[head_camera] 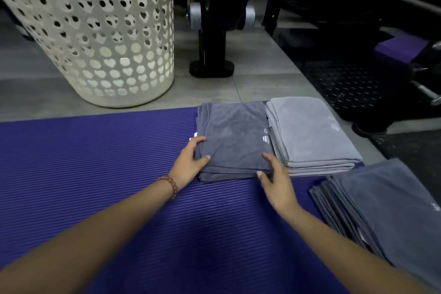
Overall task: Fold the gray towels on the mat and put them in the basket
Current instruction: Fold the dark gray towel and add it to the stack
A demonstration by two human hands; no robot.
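A folded stack of dark gray towels [235, 137] lies on the purple ribbed mat [95, 162] near its far edge. My left hand [191, 162] grips the stack's left side, thumb on top and fingers at the edge. My right hand [278, 179] holds the stack's near right corner, thumb and forefinger around the layers. A folded light gray stack [312, 131] touches it on the right. Another dark gray pile [381, 210] sits at the mat's right. The white perforated basket [107, 38] stands on the floor beyond the mat, far left.
Black gym equipment [212, 31] with a foot stands on the gray tiled floor right of the basket. A black rubber studded mat [346, 79] and dark machine parts fill the far right. A beaded bracelet is on my left wrist.
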